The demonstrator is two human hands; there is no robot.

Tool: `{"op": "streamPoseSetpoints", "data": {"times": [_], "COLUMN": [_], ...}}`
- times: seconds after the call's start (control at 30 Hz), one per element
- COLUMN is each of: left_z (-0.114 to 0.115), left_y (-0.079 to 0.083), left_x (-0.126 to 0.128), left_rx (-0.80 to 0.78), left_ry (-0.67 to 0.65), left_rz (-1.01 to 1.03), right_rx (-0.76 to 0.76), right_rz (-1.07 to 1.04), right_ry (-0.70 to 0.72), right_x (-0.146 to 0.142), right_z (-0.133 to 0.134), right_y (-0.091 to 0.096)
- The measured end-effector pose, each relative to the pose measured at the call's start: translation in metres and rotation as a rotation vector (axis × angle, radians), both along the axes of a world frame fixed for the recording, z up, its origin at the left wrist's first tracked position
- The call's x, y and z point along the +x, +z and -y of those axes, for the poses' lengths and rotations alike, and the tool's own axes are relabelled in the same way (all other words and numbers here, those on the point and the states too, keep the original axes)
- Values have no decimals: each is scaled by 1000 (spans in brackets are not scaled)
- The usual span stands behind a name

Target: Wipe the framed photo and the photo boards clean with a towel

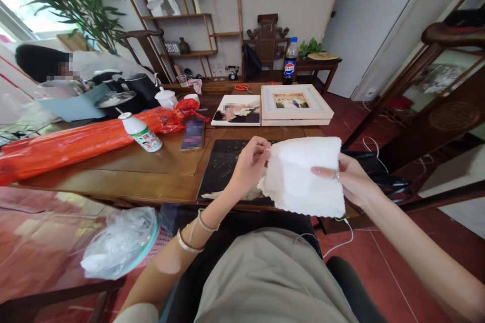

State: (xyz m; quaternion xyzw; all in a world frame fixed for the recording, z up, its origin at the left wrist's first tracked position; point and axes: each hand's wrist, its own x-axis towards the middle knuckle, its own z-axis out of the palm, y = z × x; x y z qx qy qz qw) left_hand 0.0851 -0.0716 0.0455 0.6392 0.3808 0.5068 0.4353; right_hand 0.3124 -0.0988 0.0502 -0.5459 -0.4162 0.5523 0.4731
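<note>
A folded white towel point(301, 174) hangs in front of me over the near edge of the wooden table point(151, 171). My left hand point(250, 164) pinches its upper left edge, fingers closed on the cloth. My right hand point(350, 179), with a ring on one finger, grips its right side, one finger laid across the front. Under the towel a dark picture panel point(223, 166) lies flat on the table. Beyond it lie a frameless photo print point(238, 110) and a white-framed photo point(294, 103).
A phone point(192, 134), a white drink bottle point(142, 132) and a long red plastic bag point(71, 146) lie to the left. A cola bottle point(290, 62) and orange scissors point(241, 87) are at the far side. A bin with a clear bag point(121, 242) stands at lower left. A person sits at far left.
</note>
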Motion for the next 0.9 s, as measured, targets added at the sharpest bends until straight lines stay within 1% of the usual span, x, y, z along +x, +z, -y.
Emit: {"op": "streamPoseSetpoints", "data": {"times": [0.07, 0.1, 0.2, 0.23, 0.27, 0.33, 0.4, 0.47, 0.5, 0.53, 0.6, 0.67, 0.7, 0.73, 0.8, 0.83, 0.87, 0.9], "left_z": [2, 4, 10, 13, 15, 19, 24, 28, 29, 30, 30, 29, 28, 27, 26, 26, 26, 25], "left_y": [-3, -4, -3, -1, 1, 5, 9, 9, 8, 6, 0, -5, -6, -7, -8, -8, -8, -9], "left_x": [-3, -3, -4, -3, -3, -1, 0, 1, 2, 2, 1, 0, -1, -2, -2, -1, -1, 0], "left_rx": [5, -16, -115, -126, -117, -98, -137, -204, -218, -213, -136, -37, -8, 6, 16, 26, 43, 64], "left_ry": [35, 31, -53, -80, -95, -114, -177, -246, -243, -208, -92, -3, 16, 24, 26, 24, 20, 17], "left_rz": [-89, -136, -238, -255, -256, -192, -97, -75, -97, -138, -244, -340, -370, -388, -403, -410, -421, -433], "right_rx": [-12, -15, -8, -4, -4, -24, -64, -107, -121, -126, -118, -51, 21, 117, 317, 372, 379, 343], "right_rz": [-20, -23, -13, -11, -16, -49, -92, -124, -133, -138, -113, 21, 148, 307, 643, 756, 797, 764], "right_ry": [19, 23, 3, -13, -27, -48, -72, -91, -91, -77, -8, 66, 70, 39, -76, -105, -94, -39], "right_x": [0, 0, -2, -3, -3, -5, -7, -10, -11, -12, -10, -3, 3, 8, 19, 22, 23, 23], "right_z": [1, 2, 4, 4, 4, 3, 0, -2, -3, -4, -7, -10, -11, -12, -13, -11, -9, -6], "right_y": [0, 0, 2, 2, 3, 4, 4, 5, 6, 6, 6, 6, 6, 6, 7, 9, 11, 13]}}
